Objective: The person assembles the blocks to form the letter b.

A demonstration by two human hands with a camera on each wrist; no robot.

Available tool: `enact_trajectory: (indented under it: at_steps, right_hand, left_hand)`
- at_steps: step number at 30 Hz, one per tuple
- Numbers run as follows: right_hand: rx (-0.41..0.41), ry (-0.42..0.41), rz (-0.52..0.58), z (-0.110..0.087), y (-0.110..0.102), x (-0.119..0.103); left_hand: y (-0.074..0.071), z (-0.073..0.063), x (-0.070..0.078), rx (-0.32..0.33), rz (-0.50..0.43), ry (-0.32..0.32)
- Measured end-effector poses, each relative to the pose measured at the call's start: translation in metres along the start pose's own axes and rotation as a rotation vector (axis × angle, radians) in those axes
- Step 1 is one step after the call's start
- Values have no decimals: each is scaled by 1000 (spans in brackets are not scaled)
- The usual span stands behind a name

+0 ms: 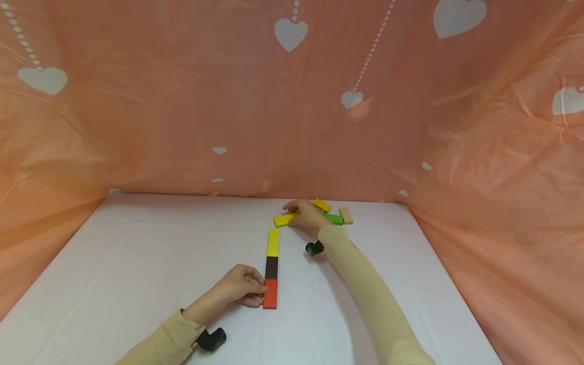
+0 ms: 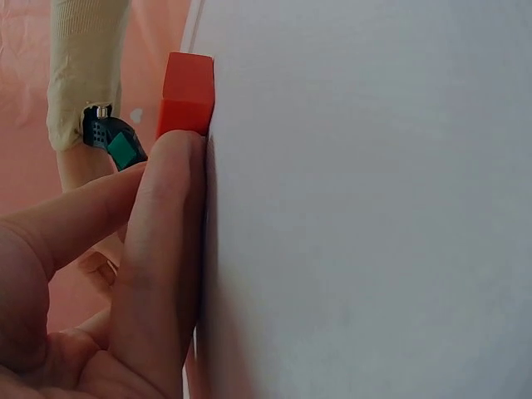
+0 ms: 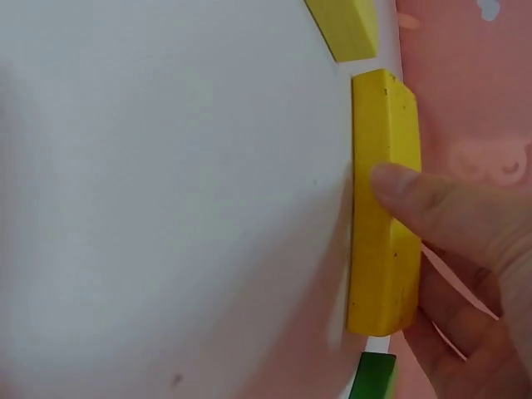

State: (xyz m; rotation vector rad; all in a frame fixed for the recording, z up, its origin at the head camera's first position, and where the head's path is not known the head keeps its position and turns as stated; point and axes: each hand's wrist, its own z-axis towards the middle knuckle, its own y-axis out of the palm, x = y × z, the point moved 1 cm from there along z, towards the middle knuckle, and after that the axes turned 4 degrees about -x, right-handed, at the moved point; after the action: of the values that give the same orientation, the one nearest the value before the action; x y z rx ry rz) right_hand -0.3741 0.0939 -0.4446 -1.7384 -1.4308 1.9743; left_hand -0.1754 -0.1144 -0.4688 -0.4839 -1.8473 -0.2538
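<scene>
A row of wooden blocks lies end to end: a yellow block (image 1: 272, 242) at the far end, a black block (image 1: 271, 267) in the middle and a red block (image 1: 270, 298) nearest. My left hand (image 1: 242, 286) touches the left side of the red block; in the left wrist view its fingertips are right at the red block (image 2: 188, 87). At the back, my right hand (image 1: 307, 217) grips another yellow block (image 1: 284, 220) just beyond the row. In the right wrist view the thumb presses the near face of this yellow block (image 3: 382, 266), with the other fingers behind it.
Beside my right hand lie an orange-yellow block (image 1: 322, 205), a green block (image 1: 334, 219) and a plain wood block (image 1: 346, 216). The white table (image 1: 159, 243) ends at an orange curtain (image 1: 191, 126) with hearts. A black wrist camera (image 1: 211, 339) sits under the left wrist.
</scene>
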Motion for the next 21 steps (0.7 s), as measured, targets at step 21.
enact_trajectory:
  at_steps: [21]
  right_hand:
    - [-65,-102,-149,-6,-2,-8]
  left_hand:
    - [1,-1,2,-5,-5,-11]
